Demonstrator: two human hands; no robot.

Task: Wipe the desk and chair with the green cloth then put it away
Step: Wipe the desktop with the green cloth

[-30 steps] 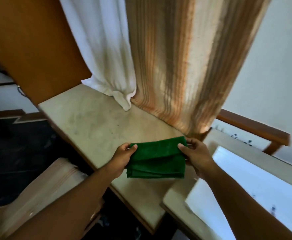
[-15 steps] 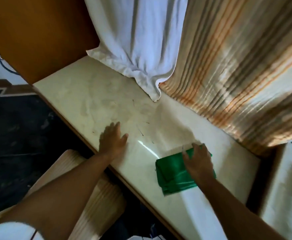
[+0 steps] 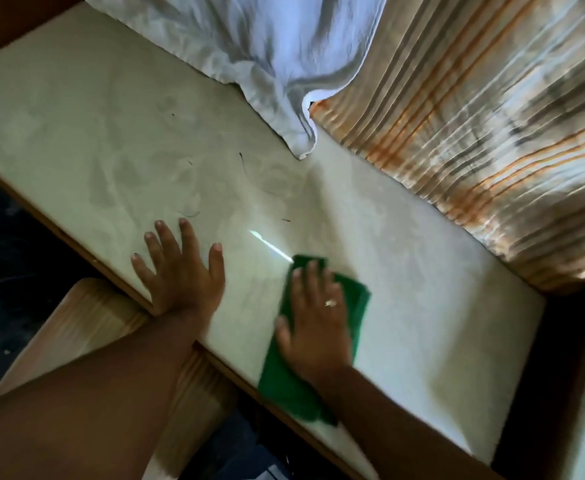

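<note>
Green cloth (image 3: 357,306) lies folded on the pale surface (image 3: 111,133), near its front edge w/ one corner overhanging. Right hand (image 3: 315,327) flat on top, fingers spread, pressing, not gripping. Left hand (image 3: 180,268) splayed on the surface, holding nothing. Cloth looks soft, light, prob. slides easily; palm pressure mid-cloth should steer it.

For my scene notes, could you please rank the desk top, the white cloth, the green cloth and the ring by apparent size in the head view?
1. desk top
2. white cloth, cut off by the frame, so only its visible part counts
3. green cloth, partly covered by the right hand
4. ring
</note>
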